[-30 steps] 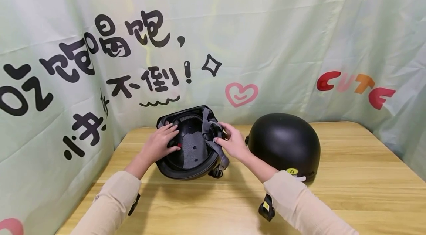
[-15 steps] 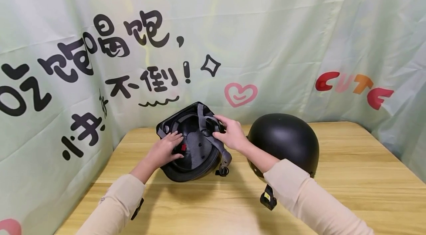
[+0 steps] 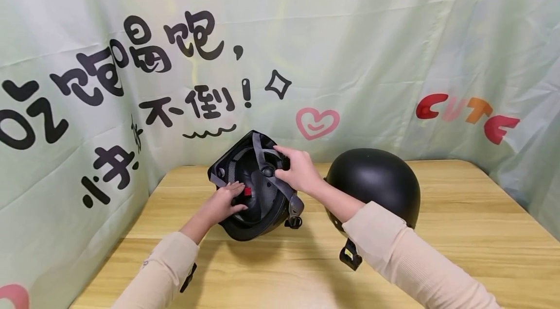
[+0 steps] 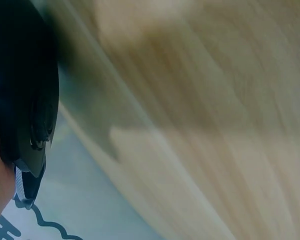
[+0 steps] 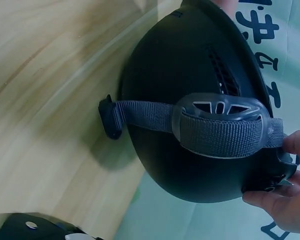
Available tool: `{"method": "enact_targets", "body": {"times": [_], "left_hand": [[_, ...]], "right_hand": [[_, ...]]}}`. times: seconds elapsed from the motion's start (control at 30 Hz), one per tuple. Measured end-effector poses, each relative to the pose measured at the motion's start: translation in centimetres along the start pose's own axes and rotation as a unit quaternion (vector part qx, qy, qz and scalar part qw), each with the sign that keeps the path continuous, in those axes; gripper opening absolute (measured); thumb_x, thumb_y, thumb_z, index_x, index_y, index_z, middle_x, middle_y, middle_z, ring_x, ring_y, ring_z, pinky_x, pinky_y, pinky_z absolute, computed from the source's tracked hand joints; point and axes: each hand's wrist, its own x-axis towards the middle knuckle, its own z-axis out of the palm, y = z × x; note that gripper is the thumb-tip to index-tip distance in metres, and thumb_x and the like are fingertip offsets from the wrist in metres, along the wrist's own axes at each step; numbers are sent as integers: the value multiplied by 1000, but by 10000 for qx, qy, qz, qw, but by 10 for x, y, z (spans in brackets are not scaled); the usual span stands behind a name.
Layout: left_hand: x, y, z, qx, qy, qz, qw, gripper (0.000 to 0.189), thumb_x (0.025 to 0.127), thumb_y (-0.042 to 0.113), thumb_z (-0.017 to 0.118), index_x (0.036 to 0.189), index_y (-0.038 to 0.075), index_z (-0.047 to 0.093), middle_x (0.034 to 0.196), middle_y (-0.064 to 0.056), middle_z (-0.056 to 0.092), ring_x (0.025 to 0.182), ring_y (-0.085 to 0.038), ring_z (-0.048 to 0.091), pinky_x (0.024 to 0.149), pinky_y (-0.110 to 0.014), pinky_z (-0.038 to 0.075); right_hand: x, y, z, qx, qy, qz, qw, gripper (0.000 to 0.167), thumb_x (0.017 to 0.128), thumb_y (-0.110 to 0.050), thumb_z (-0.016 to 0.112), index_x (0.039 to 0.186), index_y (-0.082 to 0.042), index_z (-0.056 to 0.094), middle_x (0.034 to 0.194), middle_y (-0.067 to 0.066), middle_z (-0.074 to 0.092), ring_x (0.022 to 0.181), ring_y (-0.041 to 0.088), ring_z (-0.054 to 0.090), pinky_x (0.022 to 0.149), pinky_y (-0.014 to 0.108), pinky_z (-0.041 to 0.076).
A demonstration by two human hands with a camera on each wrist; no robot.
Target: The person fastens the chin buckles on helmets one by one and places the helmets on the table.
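The left hand lies over the left rim of an upturned black helmet, fingers nearly straight and thumb spread away from them. This helmet, between the hands and tilted, its hollow facing the wearer of the head camera, contains grey mesh-textured padding and, just beyond the left fingertips, a small red tab. Whether its shell touches the tabletop cannot be told. Grey woven strap crosses the opening near the right hand, which grips the right rim between thumb and fingers. Below that hand hang a translucent slotted chin cup and a black plastic buckle; the right wrist view shows a smooth, rounded outer shell with a row of vent slots. To the right of the right hand, a second helmet sits dome up, matte black, partly covered by the sleeve; its interior is hidden. A black buckled strap end protrudes below the right forearm. The tabletop is light, wood-grained. Beyond the hands hangs a pale green printed curtain.
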Motion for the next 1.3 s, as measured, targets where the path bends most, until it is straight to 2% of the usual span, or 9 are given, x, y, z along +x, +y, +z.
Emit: {"method": "enact_targets", "body": {"times": [0.2, 0.27, 0.33, 0.43, 0.57, 0.83, 1.0, 1.13, 1.3], "left_hand": [[-1, 4, 6, 164, -121, -271, 9994, 52, 75, 17, 76, 113, -14, 59, 116, -26, 61, 112, -40, 56, 98, -48, 42], [-1, 5, 8, 217, -116, -348, 9991, 52, 75, 18, 76, 113, -14, 60, 116, -26, 61, 111, -39, 57, 98, -47, 42], [0, 6, 10, 265, -110, -415, 9987, 51, 75, 18, 76, 113, -13, 60, 115, -25, 61, 110, -38, 58, 97, -46, 44], [0, 8, 12, 348, -74, -519, 9980, 50, 75, 18, 76, 113, -11, 61, 113, -22, 62, 108, -36, 58, 93, -43, 47], [-1, 9, 16, 453, 61, -606, 9971, 47, 75, 16, 77, 111, -10, 62, 107, -18, 63, 101, -32, 60, 85, -39, 51], [-1, 11, 24, 277, 517, -591, 9965, 38, 72, 8, 78, 104, -9, 66, 96, -14, 59, 88, -25, 60, 76, -35, 52], [1, 12, 26, 184, 692, -500, 9962, 35, 70, 5, 78, 100, -10, 67, 92, -13, 57, 85, -24, 59, 75, -35, 52], [2, 13, 25, 187, 674, -517, 9962, 36, 71, 5, 78, 100, -10, 66, 91, -12, 56, 85, -24, 58, 75, -35, 52], [2, 15, 25, 185, 772, -506, 9956, 24, 69, 3, 78, 88, -7, 67, 85, -10, 54, 81, -23, 56, 74, -34, 51]], "right_hand": [[-1, -7, -1, -183, -11, -268, 9995, 58, 80, -3, 62, 136, -7, 47, 59, 15, 54, 38, 9, 24, 44, 19, 29], [-2, -9, -1, -202, 12, -326, 9993, 58, 80, -3, 63, 136, -6, 47, 77, 21, 64, 38, 9, 26, 44, 19, 30], [-2, -10, -1, -238, -7, -311, 9992, 58, 80, -2, 63, 136, -6, 47, 84, 24, 65, 39, 9, 26, 45, 19, 30], [-3, -12, 0, -319, 0, -328, 9990, 57, 80, -2, 63, 135, -6, 48, 118, 20, 62, 40, 9, 29, 48, 19, 33], [-2, -15, 1, -427, -85, -311, 9986, 58, 81, -3, 62, 136, -7, 47, 136, 15, 51, 42, 9, 30, 52, 19, 35], [-4, -18, 4, -612, -58, -393, 9973, 57, 82, -6, 65, 136, -8, 47, 139, 11, 49, 75, 20, 61, 67, 27, 44], [-6, -17, 3, -595, -28, -413, 9974, 57, 82, -6, 65, 136, -8, 47, 139, 10, 48, 52, 16, 48, 64, 26, 43], [-6, -17, 3, -627, -27, -449, 9970, 57, 82, -6, 65, 137, -9, 46, 140, 10, 48, 51, 18, 50, 66, 26, 44], [-8, -16, 4, -577, 45, -487, 9971, 57, 83, -7, 65, 136, -9, 47, 140, 10, 48, 94, 25, 64, 78, 31, 49]]}}
